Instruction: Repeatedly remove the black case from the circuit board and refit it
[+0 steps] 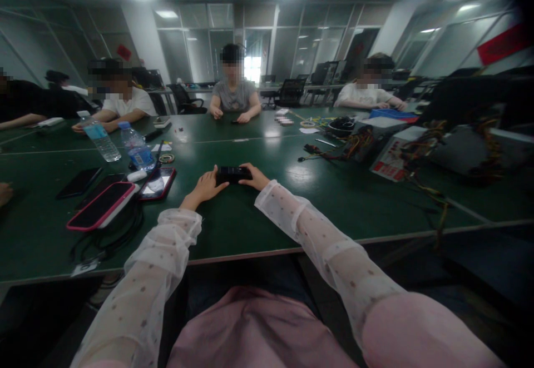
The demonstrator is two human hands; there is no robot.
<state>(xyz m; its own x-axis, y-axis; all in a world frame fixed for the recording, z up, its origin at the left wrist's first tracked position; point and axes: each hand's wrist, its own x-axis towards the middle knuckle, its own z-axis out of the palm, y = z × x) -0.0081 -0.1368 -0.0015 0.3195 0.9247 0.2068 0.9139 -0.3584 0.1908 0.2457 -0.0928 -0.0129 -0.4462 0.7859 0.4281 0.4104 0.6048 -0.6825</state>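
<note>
A small black box-shaped device (232,175) rests on the green table (233,212) in front of me; its exact kind I cannot make out. My left hand (207,185) grips its left end, thumb along the near side. Around the right end, my right hand (256,177) is closed in the same way. To the left of my left hand lie a phone with a lit screen (158,183) and a pink-edged phone (101,205) on top of a white item.
Two water bottles (100,137) stand at the left, near black cables (120,229). Power supply units with loose wires (359,145) and a white-and-red box (394,157) occupy the right. Several people sit around the table, including a person in grey (235,95) opposite.
</note>
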